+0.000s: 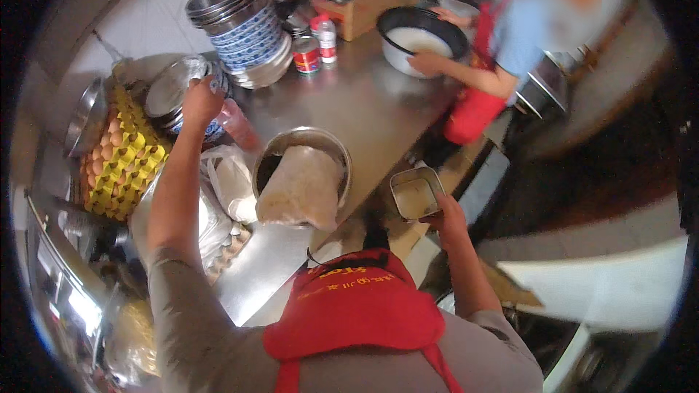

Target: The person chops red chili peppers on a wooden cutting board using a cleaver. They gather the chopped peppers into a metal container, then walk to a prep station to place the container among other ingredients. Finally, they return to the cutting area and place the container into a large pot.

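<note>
My left hand (203,99) is at a stack of covered bowls (170,90) with blue-patterned sides; its fingers are at a clear crinkled wrap or bag, and I cannot tell whether they grip it. A pinkish translucent bottle (238,125) lies tilted just beside this hand. In my right hand (449,215) is a small square metal container (416,194) with a little pale liquid inside, held off the table's edge. Between my hands, a round steel pot (345,153) stands on the steel table (377,136), and a large pale slab (301,185), perhaps dough or meat, hangs over its near rim.
Yellow trays (131,166) of brown eggs stand at left, by a white plastic bag (229,183). Stacked bowls (246,38), a red-labelled can (305,54) and a white bottle (326,41) stand farther back. A co-worker (494,65) holds a black-rimmed basin (401,60).
</note>
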### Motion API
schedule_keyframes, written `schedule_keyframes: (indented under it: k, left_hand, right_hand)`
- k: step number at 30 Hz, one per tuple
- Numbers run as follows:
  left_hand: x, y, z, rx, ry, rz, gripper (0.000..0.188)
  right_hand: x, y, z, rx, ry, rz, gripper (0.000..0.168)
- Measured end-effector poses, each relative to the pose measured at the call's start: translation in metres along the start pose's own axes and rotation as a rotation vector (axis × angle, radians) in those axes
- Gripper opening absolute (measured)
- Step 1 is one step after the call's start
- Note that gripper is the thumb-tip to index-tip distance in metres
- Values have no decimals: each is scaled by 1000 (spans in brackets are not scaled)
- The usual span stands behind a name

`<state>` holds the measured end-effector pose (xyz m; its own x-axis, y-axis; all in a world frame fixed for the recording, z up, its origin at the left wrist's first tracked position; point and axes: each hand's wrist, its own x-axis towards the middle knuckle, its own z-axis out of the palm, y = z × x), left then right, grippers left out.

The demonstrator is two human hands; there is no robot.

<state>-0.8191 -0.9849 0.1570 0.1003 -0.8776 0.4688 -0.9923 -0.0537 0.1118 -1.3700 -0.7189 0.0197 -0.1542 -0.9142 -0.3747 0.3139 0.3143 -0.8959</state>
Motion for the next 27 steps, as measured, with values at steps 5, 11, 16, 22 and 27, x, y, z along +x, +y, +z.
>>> schedule_keyframes:
  k: [5,11,16,22,27]
  left_hand:
    - [47,-43,48,35,-421,-168,28]
    - [76,-44,68,31,-923,-91,30]
    - [82,27,66,-673,-621,-841,36]
    - [48,-18,109,173,-693,-20,27]
    - [37,-15,133,59,-350,-42,42]
  right_hand:
    - [130,-76,67,-86,-265,103,49]
    - [258,-118,169,-299,-565,9,52]
    - [336,-80,263,-367,-776,15,50]
    - [348,-49,346,-270,-926,36,47]
    - [330,-80,373,-445,-993,20,45]
